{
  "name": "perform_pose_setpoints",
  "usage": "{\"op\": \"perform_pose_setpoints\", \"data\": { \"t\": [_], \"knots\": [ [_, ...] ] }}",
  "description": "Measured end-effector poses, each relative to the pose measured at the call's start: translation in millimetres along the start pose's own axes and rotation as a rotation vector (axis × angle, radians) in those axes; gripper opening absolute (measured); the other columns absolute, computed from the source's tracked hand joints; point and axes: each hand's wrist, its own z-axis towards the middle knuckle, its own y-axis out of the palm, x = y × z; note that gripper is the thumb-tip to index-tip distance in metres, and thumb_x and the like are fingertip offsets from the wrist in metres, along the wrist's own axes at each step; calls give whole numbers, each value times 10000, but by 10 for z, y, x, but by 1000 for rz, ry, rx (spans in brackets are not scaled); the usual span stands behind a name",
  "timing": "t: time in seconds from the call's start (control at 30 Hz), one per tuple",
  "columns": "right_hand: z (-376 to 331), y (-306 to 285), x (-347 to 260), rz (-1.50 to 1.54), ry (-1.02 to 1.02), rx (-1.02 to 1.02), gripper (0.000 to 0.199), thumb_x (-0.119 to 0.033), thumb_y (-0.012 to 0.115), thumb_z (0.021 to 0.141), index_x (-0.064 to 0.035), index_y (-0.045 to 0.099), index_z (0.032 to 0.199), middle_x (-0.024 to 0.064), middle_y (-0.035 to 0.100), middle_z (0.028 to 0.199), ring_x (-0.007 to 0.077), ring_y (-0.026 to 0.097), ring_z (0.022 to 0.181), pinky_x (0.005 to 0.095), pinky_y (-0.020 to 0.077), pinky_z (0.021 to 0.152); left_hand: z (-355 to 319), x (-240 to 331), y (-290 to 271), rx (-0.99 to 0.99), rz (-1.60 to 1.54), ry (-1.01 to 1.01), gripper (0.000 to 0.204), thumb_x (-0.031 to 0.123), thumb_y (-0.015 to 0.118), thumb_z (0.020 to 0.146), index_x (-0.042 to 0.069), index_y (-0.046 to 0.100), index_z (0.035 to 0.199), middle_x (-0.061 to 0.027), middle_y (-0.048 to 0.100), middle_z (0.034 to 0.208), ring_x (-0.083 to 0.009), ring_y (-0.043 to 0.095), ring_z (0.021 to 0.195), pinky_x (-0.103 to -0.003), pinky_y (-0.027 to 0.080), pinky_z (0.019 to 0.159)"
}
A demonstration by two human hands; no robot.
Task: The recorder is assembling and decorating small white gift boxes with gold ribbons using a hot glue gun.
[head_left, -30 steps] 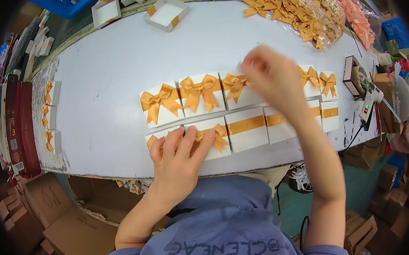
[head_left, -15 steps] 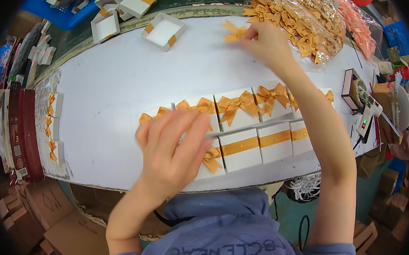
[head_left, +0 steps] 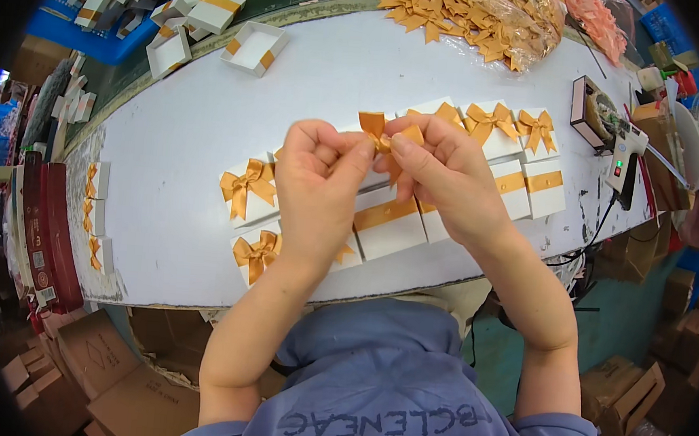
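Note:
Between both hands a gold ribbon bow (head_left: pixel 374 126) is pinched above two rows of white boxes. My left hand (head_left: pixel 321 175) grips its left side with thumb and curled fingers. My right hand (head_left: pixel 448 170) pinches its other side between thumb and forefinger. Below them, a white box with a plain gold band (head_left: pixel 390 215) and small glue dots lies in the near row. Bows sit on several boxes, such as the box at the far row's left end (head_left: pixel 249 188) and the near row's end box (head_left: pixel 256 254). My hands hide the middle of the far row.
A plastic bag of gold bows (head_left: pixel 477 20) lies at the back, beside pink bows (head_left: pixel 594 20). A glue gun (head_left: pixel 628 152) rests at right near a small box (head_left: pixel 592 113). An open box tray (head_left: pixel 253 48) stands back left, near a blue basket (head_left: pixel 94 42) of boxes.
My right hand has come back from the bag side with a bow. My left hand has lifted toward it, and both now hold the bow over the boxes.

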Motion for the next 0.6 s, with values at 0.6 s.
{"op": "perform_pose_setpoints", "data": {
  "t": [0.6],
  "knots": [
    [-287,-39,488,-1063,-386,193,135,-93,656,759,-30,544,719,95,552,544,222,551,481,298,414,456,-588,-283,-270,-273,1075,453,246,-32,578,768,-56,577,1012,-123,567,1020,-260,577,877,-310,480,703]
  ]
}}
